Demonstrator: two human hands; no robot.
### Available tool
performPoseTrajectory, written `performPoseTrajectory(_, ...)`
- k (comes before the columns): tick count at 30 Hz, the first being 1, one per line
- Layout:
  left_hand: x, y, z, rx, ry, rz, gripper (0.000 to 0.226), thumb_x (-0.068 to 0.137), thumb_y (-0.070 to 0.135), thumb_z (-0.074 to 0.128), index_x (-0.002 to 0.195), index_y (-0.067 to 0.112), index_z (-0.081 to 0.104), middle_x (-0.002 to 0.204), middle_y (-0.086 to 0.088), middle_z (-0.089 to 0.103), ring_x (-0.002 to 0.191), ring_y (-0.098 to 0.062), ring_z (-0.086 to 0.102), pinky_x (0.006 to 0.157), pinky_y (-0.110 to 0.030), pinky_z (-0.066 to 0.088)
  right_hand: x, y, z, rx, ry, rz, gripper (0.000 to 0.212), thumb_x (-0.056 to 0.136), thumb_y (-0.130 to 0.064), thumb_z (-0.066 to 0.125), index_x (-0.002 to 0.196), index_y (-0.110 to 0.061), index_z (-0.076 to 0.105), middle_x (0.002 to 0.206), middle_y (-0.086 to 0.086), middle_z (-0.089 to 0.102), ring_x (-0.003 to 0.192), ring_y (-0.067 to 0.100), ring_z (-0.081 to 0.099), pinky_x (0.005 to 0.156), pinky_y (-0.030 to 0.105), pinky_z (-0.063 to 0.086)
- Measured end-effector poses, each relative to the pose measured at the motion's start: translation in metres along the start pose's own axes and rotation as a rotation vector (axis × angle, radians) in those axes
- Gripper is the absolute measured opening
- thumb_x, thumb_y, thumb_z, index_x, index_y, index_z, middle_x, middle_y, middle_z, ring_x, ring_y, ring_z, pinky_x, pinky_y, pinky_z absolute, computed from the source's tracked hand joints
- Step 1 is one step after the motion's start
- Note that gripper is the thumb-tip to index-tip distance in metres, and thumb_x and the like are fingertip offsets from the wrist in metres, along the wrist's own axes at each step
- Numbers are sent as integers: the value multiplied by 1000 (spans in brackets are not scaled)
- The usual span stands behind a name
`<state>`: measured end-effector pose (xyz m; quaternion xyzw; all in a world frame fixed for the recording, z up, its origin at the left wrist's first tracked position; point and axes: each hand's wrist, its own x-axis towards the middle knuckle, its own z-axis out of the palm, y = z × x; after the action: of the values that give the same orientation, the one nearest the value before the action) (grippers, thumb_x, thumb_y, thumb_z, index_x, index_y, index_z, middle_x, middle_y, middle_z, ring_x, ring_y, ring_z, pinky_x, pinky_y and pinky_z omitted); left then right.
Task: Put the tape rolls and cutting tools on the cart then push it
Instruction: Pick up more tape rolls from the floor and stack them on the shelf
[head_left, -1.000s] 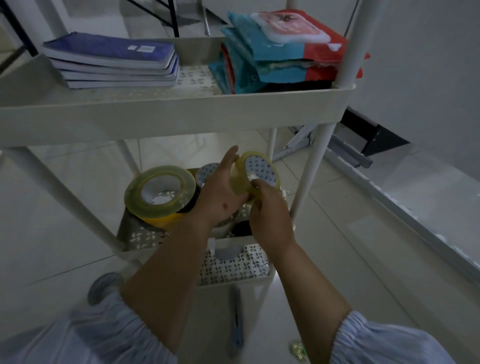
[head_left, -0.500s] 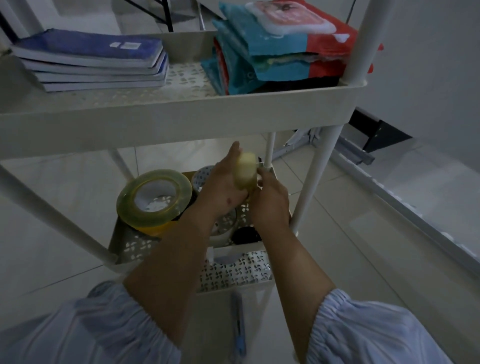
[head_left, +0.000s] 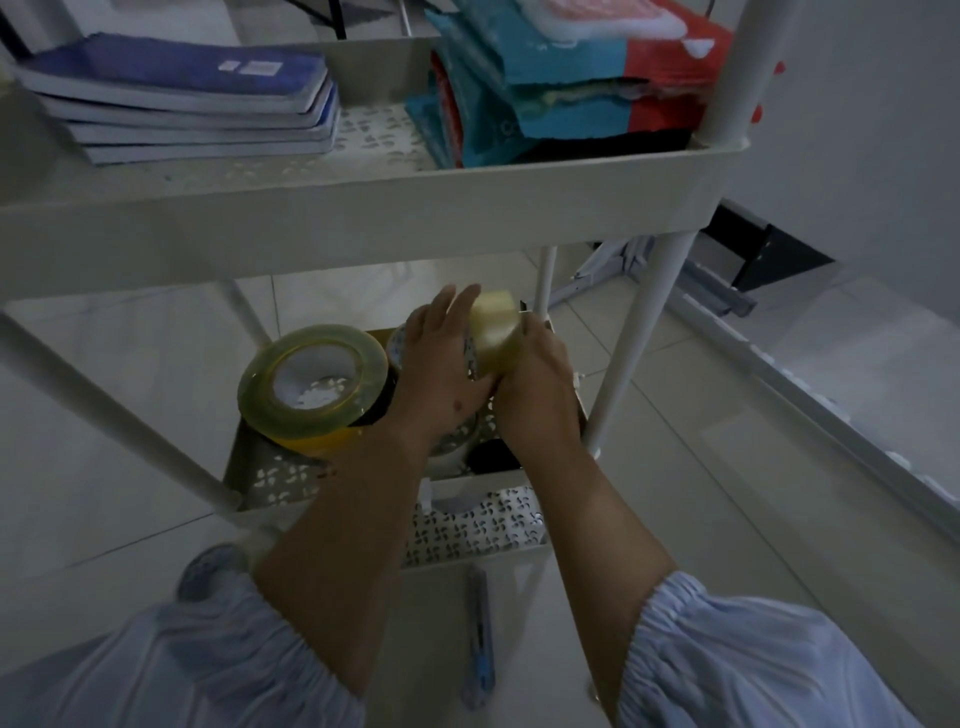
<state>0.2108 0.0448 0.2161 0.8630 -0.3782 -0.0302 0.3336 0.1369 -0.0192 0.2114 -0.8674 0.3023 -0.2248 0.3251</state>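
Note:
Both hands hold a small clear tape roll on edge over the lower tray of the white cart. My left hand lies flat against its left side with straight fingers. My right hand grips it from the right. A big yellowish tape roll leans on other rolls in that tray, and a further roll is partly hidden behind my left hand. A blue utility knife lies on the floor below the cart, between my forearms.
The cart's upper tray holds a stack of blue notebooks on the left and teal and red packets on the right. White cart posts flank my hands. A folded metal frame lies on the tiled floor at right.
The small roll has been turned from face-on to edge-on and moved slightly farther into the lower tray. Both hands went with it.

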Motion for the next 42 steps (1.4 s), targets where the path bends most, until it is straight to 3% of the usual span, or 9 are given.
performPoseTrajectory(3,-6,1,-3,-55,13,-13,77,79,21,65,143,21,22,156,-9,15,142,-28,10,116,-42,15,0,2,3,-76,-84,27,68,77,-36,10,131,-6,38,141,18,36,134,29,29,110,42,31)
performPoseTrajectory(6,-18,5,-9,-92,58,-9,73,80,19,64,142,18,26,154,-11,18,142,-28,13,115,-38,17,-12,-7,-15,1,-101,-14,55,89,-12,41,141,-7,22,152,18,18,141,29,14,117,41,20)
performPoseTrajectory(11,-71,-5,-19,-155,269,21,64,77,28,61,134,7,40,141,-20,39,132,-32,35,109,-12,20,-52,-17,-32,126,-20,-228,43,85,3,42,128,7,42,135,30,42,128,31,36,101,11,18)
performPoseTrajectory(13,-102,-9,-18,-147,354,18,58,76,24,61,129,5,46,134,-21,46,127,-31,40,110,-19,28,-74,-11,-27,130,-55,-261,44,84,-1,41,128,5,44,133,27,46,124,36,43,101,14,21)
performPoseTrajectory(16,-153,-5,-11,-166,407,-74,53,75,15,62,125,4,49,132,-21,45,123,-19,34,97,2,22,-110,4,-16,116,-135,-278,46,82,-3,42,127,3,46,132,23,48,124,33,44,105,25,30)
performPoseTrajectory(22,-243,-34,17,-204,276,-288,59,72,35,51,123,7,51,130,-17,48,124,-27,41,106,-24,30,-177,37,3,131,-235,-156,44,77,7,48,121,2,51,120,21,56,109,32,53,88,11,30)
performPoseTrajectory(28,-325,-79,32,-210,136,-575,66,68,42,49,125,8,50,132,-17,47,125,-28,40,101,-18,24,-242,39,59,146,-431,-68,48,83,3,49,130,-3,44,132,15,50,123,27,45,108,22,26)
performPoseTrajectory(34,-377,-123,32,-118,-89,-805,55,75,22,67,123,1,52,129,-22,51,122,-37,45,102,-35,30,-311,22,129,77,-825,34,54,81,-6,43,134,-2,38,140,18,41,130,32,37,112,33,26)
performPoseTrajectory(42,-404,-154,38,-272,-304,-827,43,91,5,45,133,0,37,139,-18,42,127,-30,40,102,-31,31,-341,22,170,-21,-1067,194,55,93,-13,40,143,-5,19,150,15,26,137,29,29,113,35,25)
